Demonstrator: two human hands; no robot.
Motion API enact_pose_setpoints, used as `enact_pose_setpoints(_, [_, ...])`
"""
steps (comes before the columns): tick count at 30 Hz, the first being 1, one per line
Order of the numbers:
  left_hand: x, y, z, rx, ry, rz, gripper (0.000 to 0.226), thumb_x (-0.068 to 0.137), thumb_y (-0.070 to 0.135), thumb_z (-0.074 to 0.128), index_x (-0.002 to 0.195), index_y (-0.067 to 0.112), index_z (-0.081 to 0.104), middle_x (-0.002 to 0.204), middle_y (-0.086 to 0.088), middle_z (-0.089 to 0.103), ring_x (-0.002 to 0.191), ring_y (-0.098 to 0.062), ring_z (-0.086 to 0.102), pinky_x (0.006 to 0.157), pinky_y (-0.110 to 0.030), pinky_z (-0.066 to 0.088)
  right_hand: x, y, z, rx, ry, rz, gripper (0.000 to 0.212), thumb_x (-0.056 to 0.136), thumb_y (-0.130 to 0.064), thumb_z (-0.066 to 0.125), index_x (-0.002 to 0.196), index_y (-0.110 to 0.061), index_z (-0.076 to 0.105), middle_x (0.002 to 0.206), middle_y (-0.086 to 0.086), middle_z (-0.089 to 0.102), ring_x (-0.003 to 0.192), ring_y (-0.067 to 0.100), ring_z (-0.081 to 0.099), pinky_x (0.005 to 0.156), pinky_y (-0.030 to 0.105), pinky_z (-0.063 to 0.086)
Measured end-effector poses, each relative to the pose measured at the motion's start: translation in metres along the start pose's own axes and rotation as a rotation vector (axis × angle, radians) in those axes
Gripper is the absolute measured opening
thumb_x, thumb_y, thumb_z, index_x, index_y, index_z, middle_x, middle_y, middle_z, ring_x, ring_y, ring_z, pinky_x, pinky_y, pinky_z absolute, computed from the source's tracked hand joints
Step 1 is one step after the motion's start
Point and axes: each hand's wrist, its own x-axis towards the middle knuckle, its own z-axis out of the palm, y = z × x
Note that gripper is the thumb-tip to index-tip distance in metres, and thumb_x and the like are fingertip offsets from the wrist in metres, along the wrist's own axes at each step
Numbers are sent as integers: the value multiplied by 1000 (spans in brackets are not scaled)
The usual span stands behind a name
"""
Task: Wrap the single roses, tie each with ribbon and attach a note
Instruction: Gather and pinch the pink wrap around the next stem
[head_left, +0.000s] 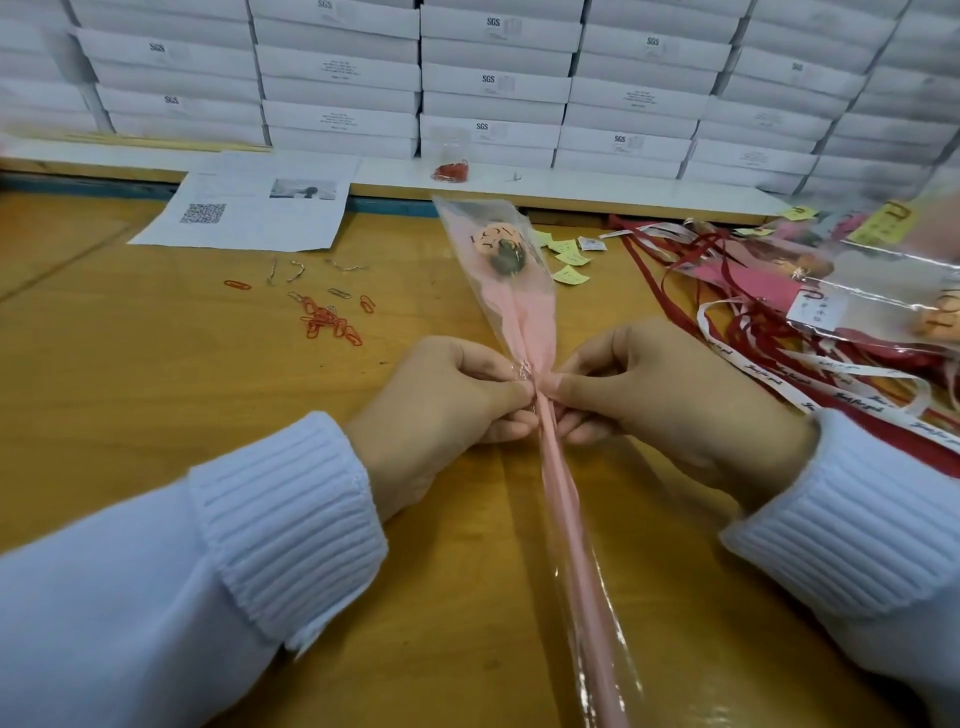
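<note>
At table (156, 374) centre, left hand (447, 410) and right hand (660, 410) both pinch the gathered wrap (535, 332) of the rose (506, 260), bloom toward 12 o'clock. Risk: if either pinch slackens, the unribboned wrap could spring open. Ribbons (727, 332) lie at 2 o'clock.

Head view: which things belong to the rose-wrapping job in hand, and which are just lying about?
In the job: single rose in clear cellophane and pink paper, pinched by left hand and right hand; red and white printed ribbons; small yellow paper notes; red wire paper clips, probably.
Lying about: printed white sheet with QR code; stacked white cardboard boxes.
</note>
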Motion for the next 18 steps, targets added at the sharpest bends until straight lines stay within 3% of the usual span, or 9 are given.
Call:
enact_pose_setpoints(9, [3,-3,-3,-6,-25,-6,11,88,3,62,80,-1,69,63,-7,67,57,-7,66,56,-14,54,0,2,2,-89,17,-6,9,86,-7,64,83,-1,70,50,-1,62,42,2,57,43,11,44])
enact_pose_setpoints(12, [1,-2,-1,-16,-59,-34,7,86,-5,60,87,-6,67,72,-12,69,60,-8,68,60,-15,56,1,3,3,-120,40,11,9,86,-8,64,83,-1,69,51,1,61,39,2,55,41,10,43])
enact_pose_setpoints(18, [-1,0,5,-304,-2,-39,12,83,-11,60,76,-3,65,71,-11,64,57,-8,66,56,-14,53,4,0,-2,137,87,101,11,79,-11,71,72,-4,65,47,3,58,36,6,49,36,13,40])
